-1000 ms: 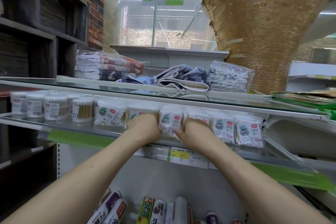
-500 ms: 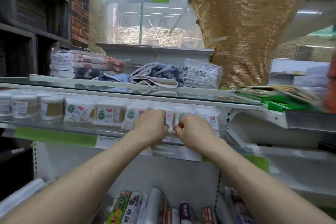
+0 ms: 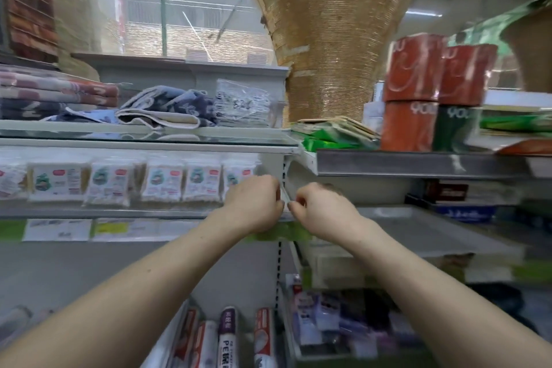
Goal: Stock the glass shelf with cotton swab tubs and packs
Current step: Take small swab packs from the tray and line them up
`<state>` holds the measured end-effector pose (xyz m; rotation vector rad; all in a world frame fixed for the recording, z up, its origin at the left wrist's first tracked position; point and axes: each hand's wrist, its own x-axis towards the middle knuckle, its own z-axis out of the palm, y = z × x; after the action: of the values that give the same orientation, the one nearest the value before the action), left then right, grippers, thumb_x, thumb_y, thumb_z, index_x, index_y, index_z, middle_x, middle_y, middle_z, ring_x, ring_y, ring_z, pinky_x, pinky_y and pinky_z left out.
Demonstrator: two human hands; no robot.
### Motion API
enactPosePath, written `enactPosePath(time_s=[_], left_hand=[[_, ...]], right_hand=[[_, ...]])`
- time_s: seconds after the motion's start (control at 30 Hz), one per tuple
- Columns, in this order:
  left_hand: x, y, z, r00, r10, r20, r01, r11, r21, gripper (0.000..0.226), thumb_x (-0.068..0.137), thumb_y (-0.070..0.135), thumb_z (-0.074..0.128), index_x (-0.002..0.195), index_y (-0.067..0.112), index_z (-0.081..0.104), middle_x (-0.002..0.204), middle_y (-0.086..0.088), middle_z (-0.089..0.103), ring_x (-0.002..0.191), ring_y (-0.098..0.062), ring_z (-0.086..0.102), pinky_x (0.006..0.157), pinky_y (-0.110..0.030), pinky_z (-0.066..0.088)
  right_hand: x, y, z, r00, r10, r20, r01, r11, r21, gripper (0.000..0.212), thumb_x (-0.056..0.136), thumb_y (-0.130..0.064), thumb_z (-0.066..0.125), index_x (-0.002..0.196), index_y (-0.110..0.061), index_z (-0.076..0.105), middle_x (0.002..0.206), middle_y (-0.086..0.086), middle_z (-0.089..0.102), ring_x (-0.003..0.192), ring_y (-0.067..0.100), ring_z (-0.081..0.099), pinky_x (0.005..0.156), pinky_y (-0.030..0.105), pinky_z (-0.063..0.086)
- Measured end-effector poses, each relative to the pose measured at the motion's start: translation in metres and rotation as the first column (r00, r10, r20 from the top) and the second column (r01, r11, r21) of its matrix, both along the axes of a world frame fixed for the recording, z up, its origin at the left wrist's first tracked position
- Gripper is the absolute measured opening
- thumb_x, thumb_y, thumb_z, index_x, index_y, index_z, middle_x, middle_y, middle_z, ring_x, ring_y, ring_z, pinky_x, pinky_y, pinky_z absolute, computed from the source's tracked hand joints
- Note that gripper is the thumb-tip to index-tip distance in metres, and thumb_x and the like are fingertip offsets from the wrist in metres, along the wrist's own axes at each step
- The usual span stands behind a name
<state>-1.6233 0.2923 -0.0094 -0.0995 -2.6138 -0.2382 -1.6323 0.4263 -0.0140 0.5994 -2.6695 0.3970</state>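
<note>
— A shop aisle, with a rope-wrapped pillar (image 3: 334, 39) at the back and folded towels (image 3: 161, 107) on the top shelf. Under them runs the glass shelf (image 3: 119, 212), with price labels (image 3: 110, 228) along its front edge.

— Where are the cotton swab packs (image 3: 162, 179)?

— Upright in a row along that shelf, front faces outward, reaching its right end.

— And the hands?

— Both are at the right end, near the front edge. The left hand (image 3: 254, 203) covers the lower part of the rightmost pack (image 3: 237, 173), fingers curled. The right hand (image 3: 325, 210) sits just beside it, past the last pack, also curled.

— Gripping anything?

— I cannot tell for either one. A thin white sliver shows between them, too blurred to name.
</note>
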Motion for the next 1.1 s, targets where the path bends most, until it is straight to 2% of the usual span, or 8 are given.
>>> enactPosePath(time_s=[0.07, 0.2, 0.43, 0.63, 0.77, 1.0, 1.03, 1.1], left_hand=[[-0.004, 0.017, -0.002, 1.000, -0.004, 0.012, 0.005, 1.000, -0.010, 0.009, 0.090, 0.027, 0.052, 0.084, 0.020, 0.053, 0.103, -0.007, 0.063, 0.097, -0.030, 0.059, 0.071, -0.032, 0.043], [-0.015, 0.037, -0.003, 1.000, 0.009, 0.026, -0.008, 0.999, -0.031, 0.007, 0.089, 0.025, 0.051, 0.082, 0.022, 0.052, 0.101, -0.008, 0.064, 0.094, -0.030, 0.060, 0.066, -0.031, 0.040], [-0.033, 0.047, 0.007, 0.999, 0.021, 0.033, -0.021, 1.000, -0.003, 0.012, 0.087, 0.022, 0.052, 0.075, 0.020, 0.050, 0.079, -0.005, 0.053, 0.076, -0.029, 0.051, 0.062, -0.030, 0.041], [-0.044, 0.043, 0.004, 0.999, 0.024, 0.032, -0.024, 1.000, -0.012, 0.026, 0.088, 0.025, 0.055, 0.064, 0.019, 0.046, 0.072, -0.003, 0.053, 0.073, -0.028, 0.052, 0.058, -0.028, 0.037], [-0.046, 0.041, 0.003, 0.998, 0.031, 0.052, -0.030, 0.999, -0.013, 0.035, 0.088, 0.024, 0.054, 0.057, 0.019, 0.040, 0.061, 0.002, 0.045, 0.071, -0.028, 0.051, 0.059, -0.028, 0.037], [-0.044, 0.041, -0.001, 0.997, 0.049, 0.060, -0.049, 0.999, -0.008, 0.030, 0.090, 0.028, 0.052, 0.062, 0.022, 0.043, 0.074, -0.002, 0.054, 0.076, -0.027, 0.055, 0.062, -0.029, 0.041], [-0.043, 0.041, -0.002, 0.997, 0.052, 0.062, -0.051, 0.999, -0.007, 0.029, 0.090, 0.028, 0.052, 0.063, 0.022, 0.044, 0.076, -0.003, 0.056, 0.077, -0.028, 0.056, 0.063, -0.029, 0.041], [-0.040, 0.040, -0.002, 0.997, 0.052, 0.059, -0.052, 0.999, -0.001, 0.022, 0.090, 0.028, 0.052, 0.069, 0.021, 0.050, 0.082, -0.005, 0.060, 0.082, -0.029, 0.058, 0.063, -0.028, 0.040]], right_hand=[[-0.006, 0.020, 0.000, 0.997, -0.055, 0.056, 0.054, 0.998, 0.010, 0.026, 0.098, -0.035, 0.044, 0.089, -0.013, 0.055, 0.096, 0.010, 0.059, 0.094, 0.030, 0.057, 0.069, 0.030, 0.037], [-0.021, 0.044, -0.003, 0.975, -0.161, 0.150, 0.158, 0.987, 0.034, 0.035, 0.096, -0.033, 0.046, 0.065, -0.016, 0.042, 0.070, 0.004, 0.047, 0.077, 0.030, 0.051, 0.063, 0.030, 0.039], [-0.045, 0.052, -0.019, 0.963, -0.158, 0.219, 0.150, 0.987, 0.051, 0.022, 0.095, -0.028, 0.048, 0.095, -0.011, 0.061, 0.096, 0.008, 0.064, 0.084, 0.026, 0.058, 0.068, 0.030, 0.044], [-0.054, 0.047, -0.031, 0.940, -0.053, 0.337, 0.003, 0.989, 0.147, 0.037, 0.094, -0.030, 0.049, 0.129, -0.017, 0.057, 0.128, 0.008, 0.058, 0.110, 0.027, 0.057, 0.092, 0.036, 0.048], [-0.060, 0.050, -0.037, 0.911, -0.024, 0.412, -0.030, 0.992, 0.124, 0.037, 0.095, -0.042, 0.046, 0.122, -0.020, 0.059, 0.120, 0.005, 0.061, 0.104, 0.024, 0.057, 0.086, 0.035, 0.047], [-0.071, 0.053, -0.031, 0.889, -0.041, 0.456, -0.014, 0.993, 0.116, 0.026, 0.088, -0.038, 0.059, 0.090, -0.012, 0.059, 0.086, 0.008, 0.059, 0.078, 0.023, 0.056, 0.068, 0.031, 0.045], [-0.071, 0.054, -0.030, 0.883, -0.031, 0.469, -0.023, 0.994, 0.109, 0.028, 0.087, -0.036, 0.060, 0.100, -0.011, 0.059, 0.095, 0.010, 0.062, 0.083, 0.024, 0.060, 0.072, 0.032, 0.049], [-0.068, 0.057, -0.026, 0.856, -0.031, 0.516, -0.015, 0.996, 0.084, 0.058, 0.084, -0.039, 0.064, 0.132, -0.010, 0.046, 0.114, 0.010, 0.062, 0.094, 0.025, 0.064, 0.085, 0.038, 0.054]])
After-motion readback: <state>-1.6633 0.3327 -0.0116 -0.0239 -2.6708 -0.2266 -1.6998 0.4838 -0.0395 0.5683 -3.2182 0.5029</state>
